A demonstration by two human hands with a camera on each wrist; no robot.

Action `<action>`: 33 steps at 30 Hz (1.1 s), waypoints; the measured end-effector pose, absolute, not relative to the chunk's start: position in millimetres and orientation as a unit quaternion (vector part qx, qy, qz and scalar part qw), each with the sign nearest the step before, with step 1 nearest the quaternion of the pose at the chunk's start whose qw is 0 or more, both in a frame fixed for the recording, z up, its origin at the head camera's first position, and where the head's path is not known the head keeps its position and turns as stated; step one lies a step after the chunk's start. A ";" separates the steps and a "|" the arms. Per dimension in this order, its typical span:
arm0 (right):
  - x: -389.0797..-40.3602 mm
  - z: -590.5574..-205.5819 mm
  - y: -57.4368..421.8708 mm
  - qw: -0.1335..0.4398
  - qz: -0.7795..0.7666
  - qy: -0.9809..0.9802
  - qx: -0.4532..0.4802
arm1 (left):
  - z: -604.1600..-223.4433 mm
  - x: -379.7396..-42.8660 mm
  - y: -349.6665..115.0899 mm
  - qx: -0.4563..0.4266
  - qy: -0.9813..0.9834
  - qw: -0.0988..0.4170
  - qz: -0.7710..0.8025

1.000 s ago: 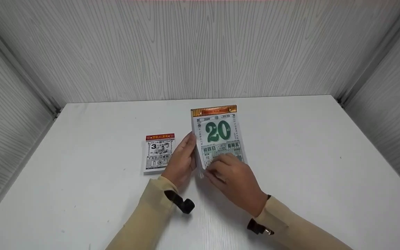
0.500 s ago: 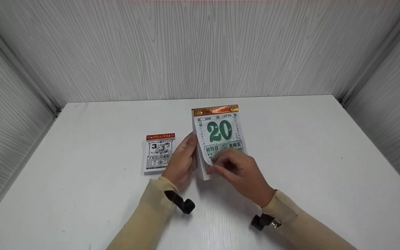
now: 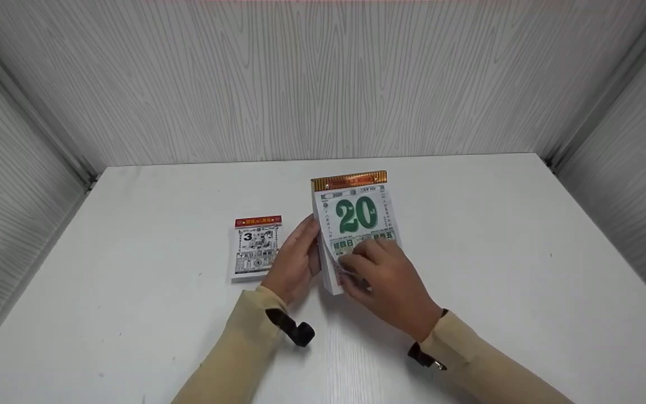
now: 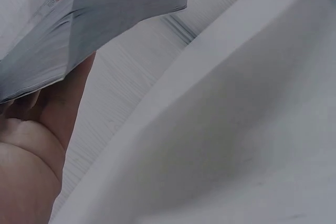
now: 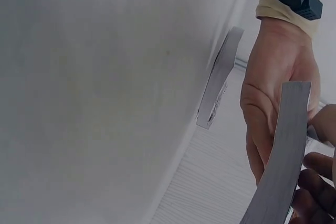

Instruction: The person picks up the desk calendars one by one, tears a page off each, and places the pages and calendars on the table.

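A thick tear-off calendar (image 3: 356, 216) with a gold-orange header and a large green 20 is held tilted above the table in the head view. My left hand (image 3: 292, 264) grips its left side, with the palm behind the pad, as the right wrist view also shows. Near the bottom, my right hand (image 3: 396, 286) pinches the lower left corner of the top sheet, which is lifted off the pages below. Its fingers hide the lower part of the page. In the left wrist view, the page block (image 4: 105, 22) shows its thick bottom edge.
A smaller calendar (image 3: 255, 252) with a red header and a black 3 lies on the white table (image 3: 132, 269), just left of my left hand. Wood-patterned panels (image 3: 323, 78) stand at the back and both sides.
My right hand has shifted slightly right, and the top sheet's lower left corner has come up off the pad. The calendar has moved slightly right; my left hand keeps its hold.
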State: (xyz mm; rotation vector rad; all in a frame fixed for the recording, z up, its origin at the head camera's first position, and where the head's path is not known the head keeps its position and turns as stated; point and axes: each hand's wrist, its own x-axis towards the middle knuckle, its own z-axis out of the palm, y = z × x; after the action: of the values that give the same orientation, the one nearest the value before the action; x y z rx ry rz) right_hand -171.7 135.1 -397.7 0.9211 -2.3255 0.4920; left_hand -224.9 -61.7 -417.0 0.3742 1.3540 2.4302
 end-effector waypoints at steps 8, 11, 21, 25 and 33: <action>-173.9 -400.3 127.3 0.309 0.216 -0.866 0.329 | -422.1 -224.4 -66.3 0.165 0.508 0.182 0.825; -174.3 -399.9 127.9 0.302 0.244 -0.866 0.316 | -424.2 -224.3 -68.2 0.182 0.505 0.187 0.822; -172.9 -395.5 129.9 0.260 0.319 -0.871 0.270 | -425.3 -224.4 -68.9 0.219 0.500 0.196 0.815; -174.0 -394.5 129.5 0.247 0.317 -0.876 0.265 | -425.4 -224.6 -69.0 0.213 0.519 0.193 0.805; -178.3 -400.1 128.0 0.225 0.325 -0.885 0.248 | -430.0 -229.7 -64.6 0.191 0.561 0.163 0.789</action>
State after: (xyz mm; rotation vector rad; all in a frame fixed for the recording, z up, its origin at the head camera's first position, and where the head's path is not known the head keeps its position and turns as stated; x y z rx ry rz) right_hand -178.3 128.0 -400.1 0.6833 -2.4403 0.8974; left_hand -229.7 -64.6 -430.0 0.5432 1.5990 2.2498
